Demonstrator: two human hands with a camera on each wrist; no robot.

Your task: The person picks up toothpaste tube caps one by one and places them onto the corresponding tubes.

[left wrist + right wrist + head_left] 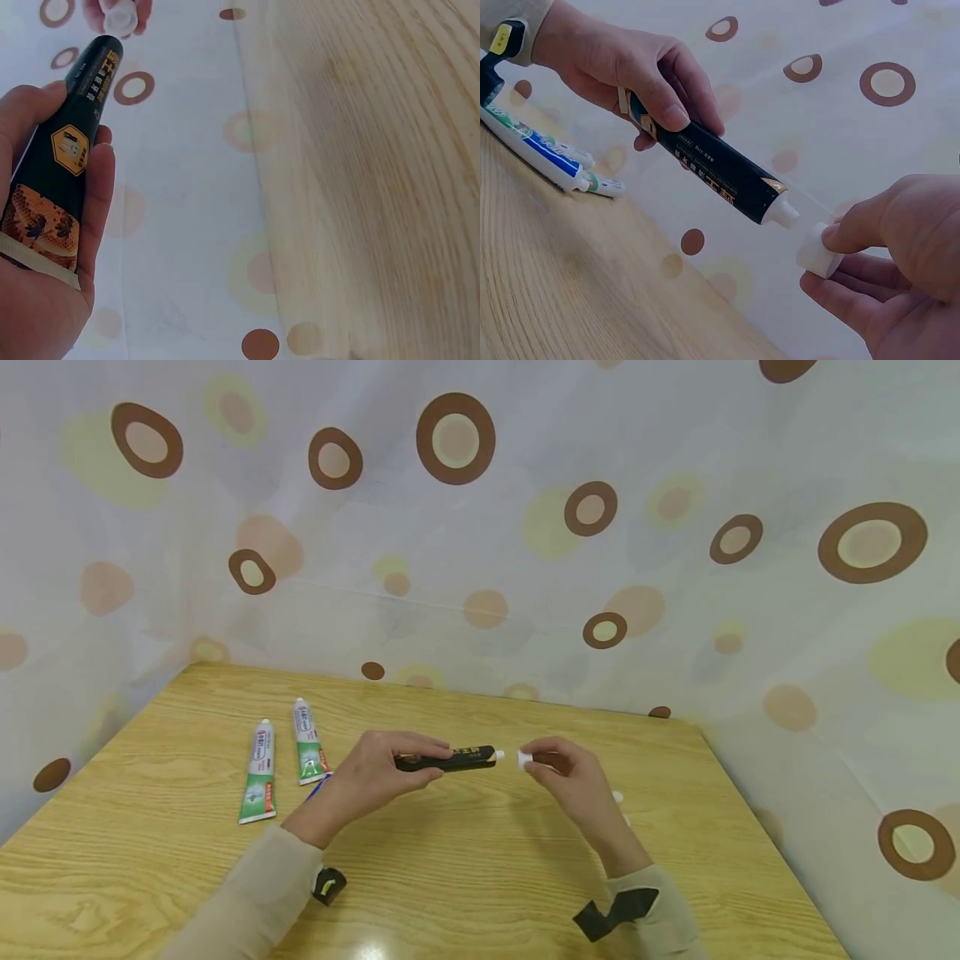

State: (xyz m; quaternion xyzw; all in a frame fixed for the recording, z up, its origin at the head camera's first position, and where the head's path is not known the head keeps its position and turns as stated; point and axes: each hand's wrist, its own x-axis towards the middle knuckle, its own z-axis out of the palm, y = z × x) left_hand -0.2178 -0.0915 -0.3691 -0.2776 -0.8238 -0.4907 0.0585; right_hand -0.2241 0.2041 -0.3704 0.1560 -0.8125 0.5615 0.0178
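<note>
Pale sleeves (pixel 247 893): nearest my head camera, reaching over the wood-grain table (pixel 450 893), black strap (pixel 328 887) at the left wrist.
Left grip (pixel 378 770): pinching the black tube (pixel 471 759) between thumb and fingers, its flat crimped end toward the palm.
Right grip (pixel 576 781): pinching a white cap (pixel 524 761) between thumb and fingertips.
Tube handling: by my judgement light, soft-walled and smooth; a hard squeeze could force out paste. I would hold it lightly, near the stiffer shoulder.
Cap handling: likely rigid, very light and easily dropped; I would take it by its sides.
Tube position: raised above the table between the two hands, its front end and white nozzle (pixel 784 213) projecting past the left fingers toward the cap.
Gap: nozzle and cap near but apart, the cap's hollow side facing the tube in my left-wrist view.
Left of frame: two green-and-white tubes (pixel 258 772) (pixel 308 742) on the table; a blue-and-white tube (pixel 549 159) lies near them.
Beside the right wrist: small white objects (pixel 618 796), too covered to identify.
</note>
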